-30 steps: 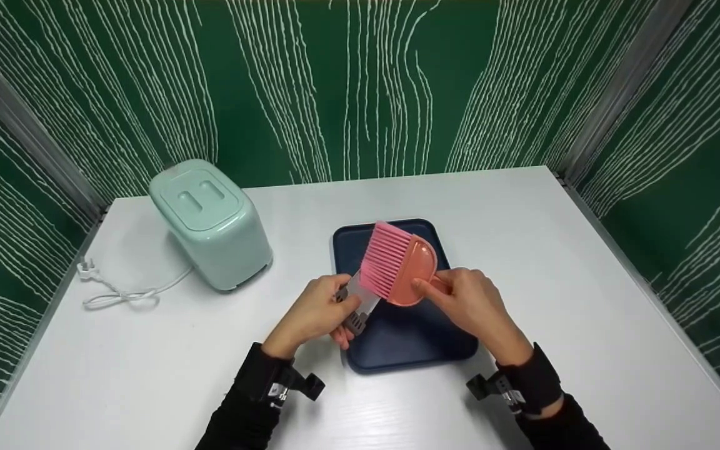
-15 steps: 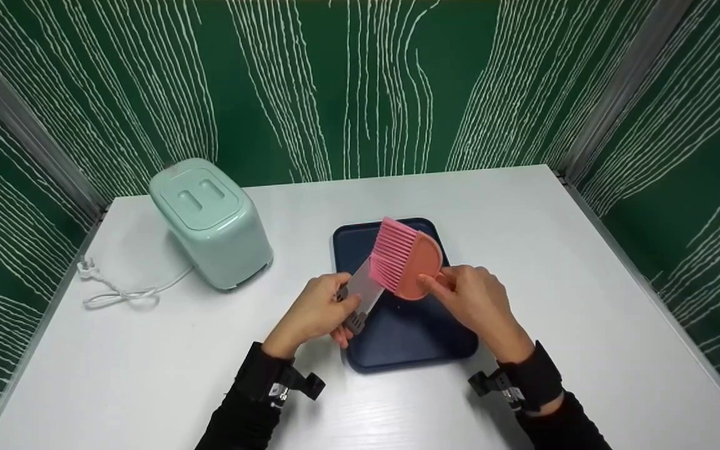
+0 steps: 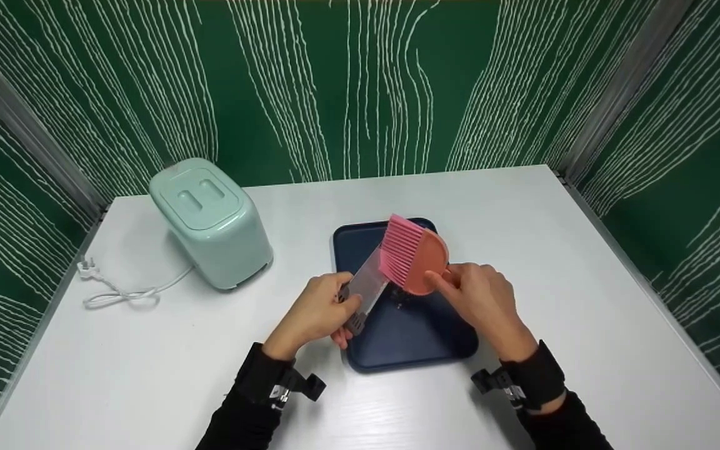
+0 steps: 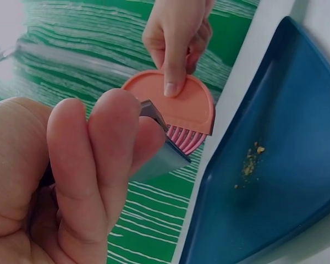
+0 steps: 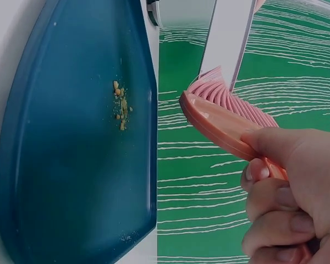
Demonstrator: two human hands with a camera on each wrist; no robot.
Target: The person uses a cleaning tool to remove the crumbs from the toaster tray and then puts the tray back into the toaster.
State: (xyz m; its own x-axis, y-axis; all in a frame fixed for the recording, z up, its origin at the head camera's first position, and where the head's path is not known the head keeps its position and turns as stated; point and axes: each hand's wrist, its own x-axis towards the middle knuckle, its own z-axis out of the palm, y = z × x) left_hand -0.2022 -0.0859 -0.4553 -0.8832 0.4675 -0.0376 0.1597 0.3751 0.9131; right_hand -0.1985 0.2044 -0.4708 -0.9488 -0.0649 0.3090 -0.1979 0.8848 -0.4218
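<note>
My left hand (image 3: pixel 319 306) grips the grey end of a thin, flat crumb tray (image 3: pixel 367 280), tilted above a dark blue tray (image 3: pixel 410 347). In my right hand (image 3: pixel 482 297) is a brush with an orange head (image 3: pixel 429 265) and pink bristles (image 3: pixel 400 250); thumb and fingers hold it near the handle. The bristles touch the far part of the crumb tray's face, bending against it in the right wrist view. Small brown crumbs (image 5: pixel 121 104) lie in a patch on the blue tray. Fingers partly hide the crumb tray (image 4: pixel 159 162) in the left wrist view.
A mint green toaster (image 3: pixel 222 225) stands on the white table (image 3: pixel 504 212) to the left. Its white cord (image 3: pixel 129 295) with a plug lies beside it. Green walls with white lines (image 3: pixel 372 94) enclose the back and sides.
The brush has slid up and to the right along the crumb tray, uncovering more of its face. Dark crumbs now show on the blue tray below. My left hand has stayed nearly still.
</note>
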